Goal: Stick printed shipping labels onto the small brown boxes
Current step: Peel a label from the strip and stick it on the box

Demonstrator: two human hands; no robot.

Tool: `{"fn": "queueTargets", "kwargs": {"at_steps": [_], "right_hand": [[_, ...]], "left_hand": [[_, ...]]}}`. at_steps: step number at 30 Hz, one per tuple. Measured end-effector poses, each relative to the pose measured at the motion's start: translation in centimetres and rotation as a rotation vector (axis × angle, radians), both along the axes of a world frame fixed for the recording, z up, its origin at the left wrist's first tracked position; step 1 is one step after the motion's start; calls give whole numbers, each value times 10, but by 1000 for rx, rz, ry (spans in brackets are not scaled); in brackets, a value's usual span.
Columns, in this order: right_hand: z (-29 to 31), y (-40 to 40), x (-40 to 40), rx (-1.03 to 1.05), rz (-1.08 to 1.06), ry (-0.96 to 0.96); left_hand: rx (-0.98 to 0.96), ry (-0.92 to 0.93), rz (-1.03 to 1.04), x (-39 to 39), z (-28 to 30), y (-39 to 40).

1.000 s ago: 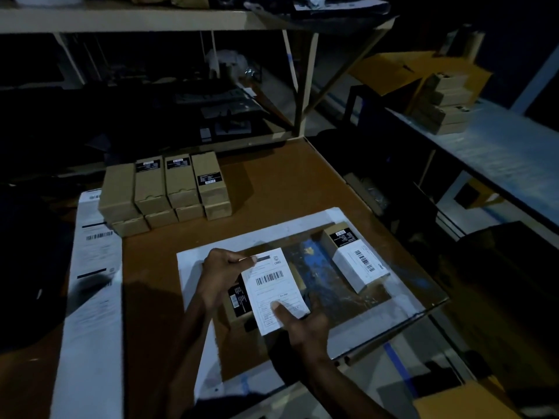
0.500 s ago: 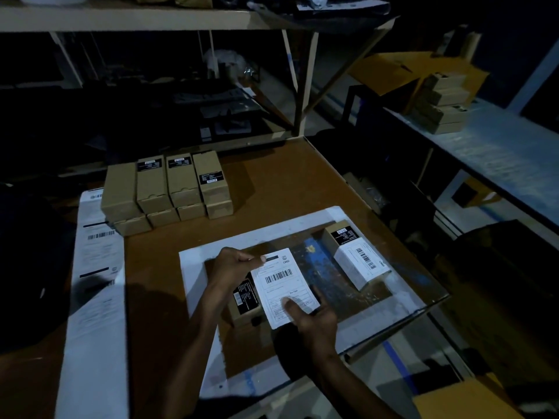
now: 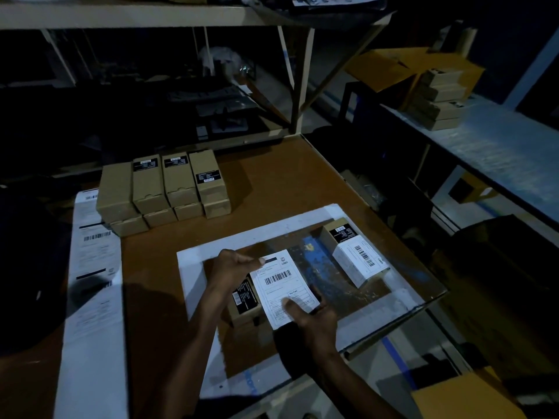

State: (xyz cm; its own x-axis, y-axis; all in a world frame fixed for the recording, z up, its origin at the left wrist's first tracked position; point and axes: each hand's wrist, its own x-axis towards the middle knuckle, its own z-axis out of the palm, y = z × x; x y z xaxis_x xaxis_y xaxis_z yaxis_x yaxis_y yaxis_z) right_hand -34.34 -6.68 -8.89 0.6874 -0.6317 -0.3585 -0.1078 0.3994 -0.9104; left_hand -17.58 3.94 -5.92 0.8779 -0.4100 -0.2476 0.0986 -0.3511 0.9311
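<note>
Pinching the shipping label point(image 3: 282, 287) at opposite corners, both hands hold it over a small brown box point(image 3: 243, 308). Left hand point(image 3: 231, 267) grips the top, right hand point(image 3: 314, 320) the bottom.

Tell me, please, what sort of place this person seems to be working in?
Probably a packing or dispatch area of a small warehouse. A batch of small brown boxes waits on the worktable, a strip of printed shipping labels lies at its left edge, and metal shelving stands behind.

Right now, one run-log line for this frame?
step: applying shipping label | left hand: pinches top edge | right hand: thumb presses bottom | target: brown box underneath | labelled box: done
</note>
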Motion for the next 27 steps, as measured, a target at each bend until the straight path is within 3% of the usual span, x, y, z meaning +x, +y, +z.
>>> {"fn": "queueTargets", "kwargs": {"at_steps": [19,27], "right_hand": [[-4,2,-1,61,-12,-29],[-1,0,-4,-17,23,8]], "left_hand": [[41,-85,-19,2,-8,0],[72,-113,-19,3,-12,0]]}}
